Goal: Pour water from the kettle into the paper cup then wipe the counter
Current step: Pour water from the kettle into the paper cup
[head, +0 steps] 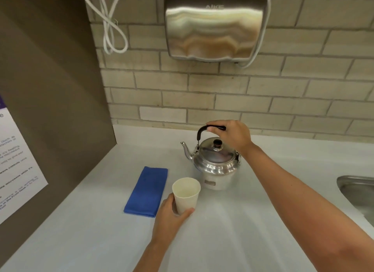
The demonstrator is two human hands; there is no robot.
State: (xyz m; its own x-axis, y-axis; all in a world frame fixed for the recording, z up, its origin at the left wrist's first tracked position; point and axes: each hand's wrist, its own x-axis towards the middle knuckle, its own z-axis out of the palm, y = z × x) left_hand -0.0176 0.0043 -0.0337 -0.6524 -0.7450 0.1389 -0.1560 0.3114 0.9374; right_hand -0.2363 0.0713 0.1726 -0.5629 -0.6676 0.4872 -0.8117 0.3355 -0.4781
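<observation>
A shiny steel kettle [214, 160] with a black arched handle and a spout pointing left stands upright on a small white base on the pale counter [232, 231]. My right hand [232, 137] is closed around the top of the handle. In front of the kettle stands a white paper cup [186, 194], upright, and it looks empty. My left hand [172, 217] wraps the cup's lower half from the left. A folded blue cloth [146, 191] lies flat on the counter just left of the cup.
A steel hand dryer [214, 24] hangs on the brick wall above, with a looped white cable [113, 32] to its left. A brown side panel with a printed notice [18, 160] closes off the left. The sink rim [356, 188] shows at the right edge.
</observation>
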